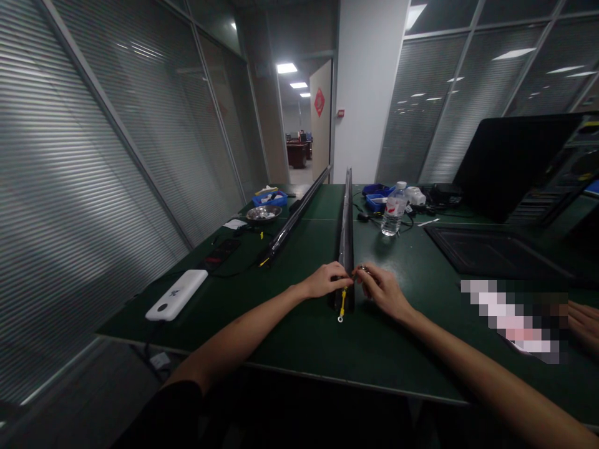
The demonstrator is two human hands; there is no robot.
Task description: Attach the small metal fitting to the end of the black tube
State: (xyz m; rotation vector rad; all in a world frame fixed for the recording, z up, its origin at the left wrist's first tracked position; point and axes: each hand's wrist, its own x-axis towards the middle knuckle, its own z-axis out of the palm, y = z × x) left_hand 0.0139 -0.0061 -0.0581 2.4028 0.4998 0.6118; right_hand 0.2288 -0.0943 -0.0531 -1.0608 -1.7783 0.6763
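Note:
A long dark bar [345, 224] lies on the green table, pointing away from me. At its near end a yellow wire [343, 302] with a metal ring lug sticks out toward me. My left hand [326, 279] rests at this end from the left, its fingers closed on the bar's end near the wire. From the right, my right hand [380, 288] pinches a small shiny metal thing [363, 269] beside the bar, too small to name. The two hands' fingertips nearly meet.
A second long bar [299, 212] lies left of the first. White power bank [176, 295] and metal bowl [263, 214] are at the left. Water bottle [394, 211], blue trays [378, 198], black mat [491, 249] and another person's hand [584, 324] are at the right.

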